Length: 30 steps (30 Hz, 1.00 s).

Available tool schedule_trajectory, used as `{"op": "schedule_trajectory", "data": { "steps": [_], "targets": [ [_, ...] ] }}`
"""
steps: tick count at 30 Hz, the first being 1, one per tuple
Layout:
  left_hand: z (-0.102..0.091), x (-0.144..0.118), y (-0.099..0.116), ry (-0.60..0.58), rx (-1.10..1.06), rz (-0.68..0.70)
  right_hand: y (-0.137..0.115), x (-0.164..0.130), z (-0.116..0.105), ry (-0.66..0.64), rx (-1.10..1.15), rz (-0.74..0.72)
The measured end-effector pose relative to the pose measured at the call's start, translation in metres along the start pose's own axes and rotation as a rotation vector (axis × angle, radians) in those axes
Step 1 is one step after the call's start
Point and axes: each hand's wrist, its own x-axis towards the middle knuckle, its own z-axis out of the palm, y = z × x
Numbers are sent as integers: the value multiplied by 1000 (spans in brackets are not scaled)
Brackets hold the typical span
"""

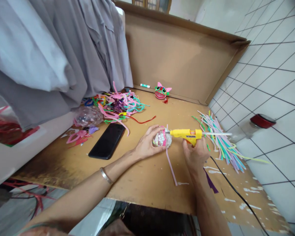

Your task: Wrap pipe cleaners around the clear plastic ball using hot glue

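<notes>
right hand (196,153) grips glue gun (186,134) (near board edge).

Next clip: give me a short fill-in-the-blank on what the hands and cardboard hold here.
1. The right hand holds a glue gun coloured ____.
2. The left hand grips a small ball wrapped with a ____ band.
3. Left of the left hand, a black ____ lies flat on the cardboard.
4. The gun's nozzle points at the ____.

Missing words: yellow; pink; phone; ball
</notes>
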Motion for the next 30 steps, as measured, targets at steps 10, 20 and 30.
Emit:
{"op": "schedule_trajectory", "data": {
  "steps": [10, 20, 30],
  "targets": [
    [0, 0, -1, -12, 2, 4, 3, -2, 2, 3, -29, -21],
    [0, 1, -1, -17, 4, 11, 2, 0, 1, 11, 14, -18],
    [-1, 1, 2, -25, 20, 4, 1, -1, 0, -3, 29, -15]
  ]
}}
